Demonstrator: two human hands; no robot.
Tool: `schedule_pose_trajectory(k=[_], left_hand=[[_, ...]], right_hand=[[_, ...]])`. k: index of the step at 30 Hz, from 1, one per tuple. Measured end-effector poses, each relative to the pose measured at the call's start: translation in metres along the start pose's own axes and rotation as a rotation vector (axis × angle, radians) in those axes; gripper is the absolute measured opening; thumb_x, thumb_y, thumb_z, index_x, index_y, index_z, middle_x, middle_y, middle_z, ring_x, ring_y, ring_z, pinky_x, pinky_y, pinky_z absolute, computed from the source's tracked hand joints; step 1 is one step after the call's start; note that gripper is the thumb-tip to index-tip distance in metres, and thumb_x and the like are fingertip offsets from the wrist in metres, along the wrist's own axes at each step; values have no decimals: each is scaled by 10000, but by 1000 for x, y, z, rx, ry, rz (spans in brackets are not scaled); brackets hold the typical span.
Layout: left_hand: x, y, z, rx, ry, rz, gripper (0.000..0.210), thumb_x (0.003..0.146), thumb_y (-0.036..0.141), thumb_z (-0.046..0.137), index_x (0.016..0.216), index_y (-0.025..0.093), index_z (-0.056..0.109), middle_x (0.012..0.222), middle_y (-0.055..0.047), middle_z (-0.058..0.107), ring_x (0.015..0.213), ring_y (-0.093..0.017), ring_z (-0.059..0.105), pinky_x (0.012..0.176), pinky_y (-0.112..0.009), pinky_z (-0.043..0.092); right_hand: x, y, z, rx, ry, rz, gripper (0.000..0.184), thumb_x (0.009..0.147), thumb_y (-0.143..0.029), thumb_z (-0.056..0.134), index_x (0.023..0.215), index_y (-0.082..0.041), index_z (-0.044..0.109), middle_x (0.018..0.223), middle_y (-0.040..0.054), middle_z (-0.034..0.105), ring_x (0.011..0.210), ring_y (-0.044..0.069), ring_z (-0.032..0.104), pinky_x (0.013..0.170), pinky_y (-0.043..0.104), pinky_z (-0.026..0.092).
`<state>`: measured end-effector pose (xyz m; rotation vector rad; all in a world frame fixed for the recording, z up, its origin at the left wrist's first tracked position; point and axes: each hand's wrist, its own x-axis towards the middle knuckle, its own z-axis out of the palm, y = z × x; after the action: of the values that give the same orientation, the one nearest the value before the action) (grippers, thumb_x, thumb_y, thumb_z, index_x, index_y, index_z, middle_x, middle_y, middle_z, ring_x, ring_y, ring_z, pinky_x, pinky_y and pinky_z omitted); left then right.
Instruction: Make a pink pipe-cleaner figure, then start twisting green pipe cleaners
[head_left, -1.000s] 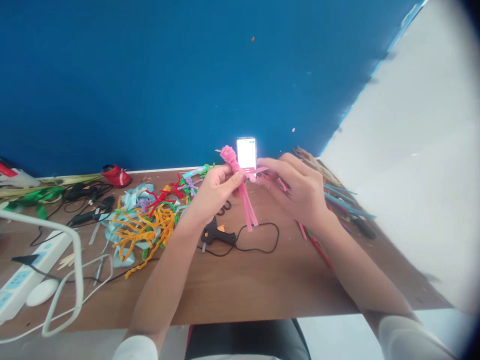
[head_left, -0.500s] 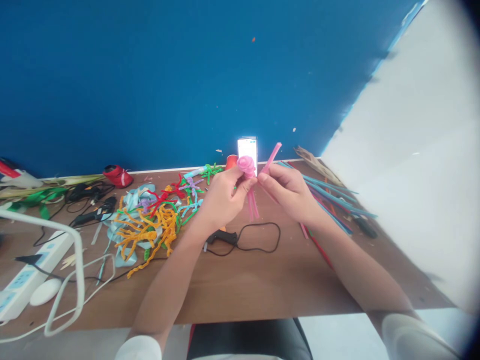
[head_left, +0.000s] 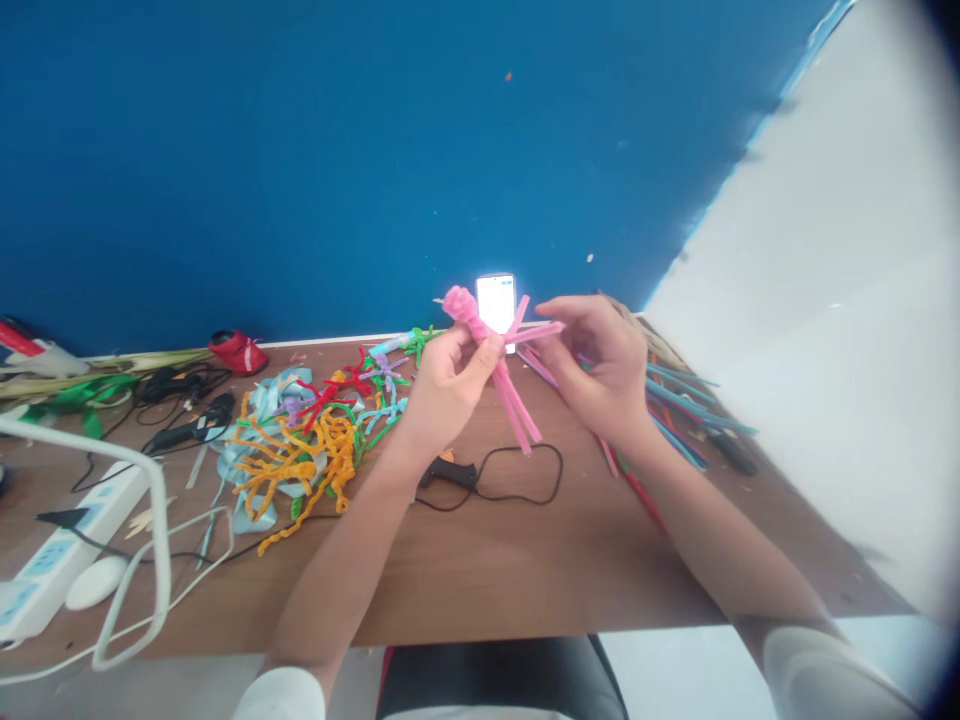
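Pinched between the thumb and fingers of my left hand (head_left: 450, 385) is a twisted bundle of pink pipe cleaners (head_left: 466, 308). Its coiled, rounded end points up and to the left, and long loose ends hang down to the right. Two shorter ends stick out toward my right hand (head_left: 600, 365). That hand is open, thumb and forefinger apart, around the tip of one of these ends; whether it touches the tip is hard to tell. Behind the bundle a lit phone (head_left: 496, 300) stands upright against the wall.
Orange pipe cleaners (head_left: 300, 465) and other coloured pieces lie tangled on light blue ribbon at left. A black glue gun (head_left: 450, 472) with a looped cord is below my hands. Blue pipe cleaners (head_left: 679, 375) lie at right. A white power strip (head_left: 75, 545) is at far left.
The pink bundle has tilted, its coiled end moving up and left and its loose ends swinging right. My right hand has let go and moved slightly right, its fingers opening.
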<state>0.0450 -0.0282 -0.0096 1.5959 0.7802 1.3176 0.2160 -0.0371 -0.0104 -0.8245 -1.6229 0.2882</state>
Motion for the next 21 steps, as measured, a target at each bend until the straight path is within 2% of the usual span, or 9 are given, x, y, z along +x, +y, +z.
schedule_pose_trajectory(k=[2, 4, 6, 9, 12, 16, 18, 20, 21], left_hand=[[1, 0, -2, -60, -30, -30, 246, 923, 404, 630, 867, 166, 601, 785, -19, 599, 713, -118, 567, 649, -242, 508], [1, 0, -3, -45, -71, -14, 243, 924, 403, 631, 880, 164, 614, 813, -23, 604, 730, -117, 564, 664, -244, 504], [1, 0, -3, 29, -101, 29, 252, 937, 404, 616, 860, 165, 606, 802, -21, 593, 725, -118, 552, 655, -246, 483], [-1, 1, -4, 224, -99, 119, 240, 966, 371, 573, 834, 171, 582, 744, -11, 570, 681, -120, 526, 623, -257, 438], [-1, 3, -5, 498, -61, 301, 169, 968, 268, 559, 824, 180, 572, 720, -9, 593, 657, -127, 526, 625, -274, 412], [-1, 1, -6, 785, -44, 641, 124, 966, 152, 494, 875, 181, 573, 806, -46, 640, 757, -164, 561, 700, -304, 425], [-1, 0, -7, 918, -51, 750, 147, 972, 148, 461, 882, 177, 573, 819, -63, 643, 777, -181, 557, 716, -323, 425], [0, -2, -7, 992, -40, 795, 157, 976, 165, 455, 877, 177, 575, 817, -68, 644, 777, -186, 557, 718, -328, 428], [0, -2, -7, 979, -25, 785, 153, 977, 170, 458, 882, 179, 577, 824, -67, 648, 784, -184, 565, 722, -326, 436]], right_hand=[[3, 0, -6, -163, -60, -188, 160, 920, -249, 666, 1078, -259, 696, 840, 12, 638, 702, 138, 541, 630, 294, 428], [5, -1, -10, -226, -116, -277, 118, 929, -256, 662, 1038, -267, 708, 903, 29, 661, 774, 156, 586, 667, 309, 451], [6, -1, -12, -232, -152, -305, 78, 950, -244, 629, 970, -257, 703, 881, 29, 654, 775, 156, 592, 661, 307, 445], [5, -3, -10, -209, -202, -258, 117, 949, -206, 605, 848, -217, 663, 743, 5, 587, 661, 129, 512, 607, 293, 384], [2, -8, -5, -63, -215, -27, 216, 937, -228, 612, 724, -192, 600, 623, -27, 498, 575, 103, 407, 556, 282, 316], [0, -10, 1, 425, -260, 491, 335, 895, -334, 656, 625, -195, 514, 538, -66, 397, 495, 74, 283, 473, 257, 217], [1, -9, 2, 663, -285, 707, 358, 833, -370, 710, 613, -201, 485, 544, -78, 352, 491, 68, 228, 449, 246, 172], [1, -8, 3, 789, -315, 822, 355, 796, -385, 736, 619, -201, 489, 556, -81, 331, 497, 68, 206, 436, 238, 150], [1, -8, 4, 793, -327, 827, 340, 801, -392, 732, 630, -198, 512, 555, -80, 336, 495, 69, 203, 432, 236, 148]])
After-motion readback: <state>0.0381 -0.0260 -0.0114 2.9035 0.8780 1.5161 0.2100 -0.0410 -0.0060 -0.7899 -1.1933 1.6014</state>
